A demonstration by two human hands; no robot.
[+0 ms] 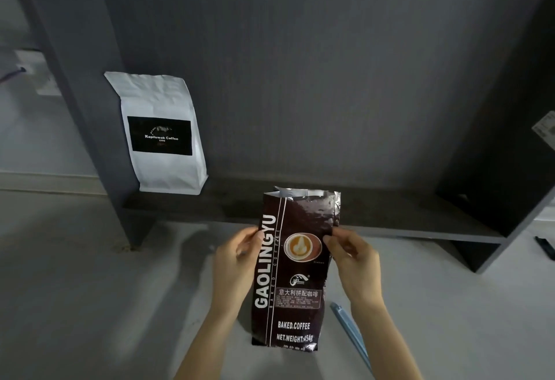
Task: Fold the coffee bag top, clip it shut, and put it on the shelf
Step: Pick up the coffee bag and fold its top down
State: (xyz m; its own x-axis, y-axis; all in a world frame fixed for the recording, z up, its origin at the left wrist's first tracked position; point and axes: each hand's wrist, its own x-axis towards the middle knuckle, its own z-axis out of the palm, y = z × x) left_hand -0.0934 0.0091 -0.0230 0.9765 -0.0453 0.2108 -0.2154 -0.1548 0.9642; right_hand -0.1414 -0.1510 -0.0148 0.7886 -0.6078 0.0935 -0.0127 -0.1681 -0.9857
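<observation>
Near the front of the grey floor, the dark coffee bag stands upright, left hand and right hand pinching its side edges, probably steadying it to fold the open top. A blue clip lies just right; the shelf waits beyond.

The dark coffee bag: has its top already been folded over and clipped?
No. The dark coffee bag stands with its silver top unfolded and no clip on it, held by both hands.

Both hands, left hand and right hand, grip the upright dark coffee bag; white bag stands at ten o'clock.
</observation>
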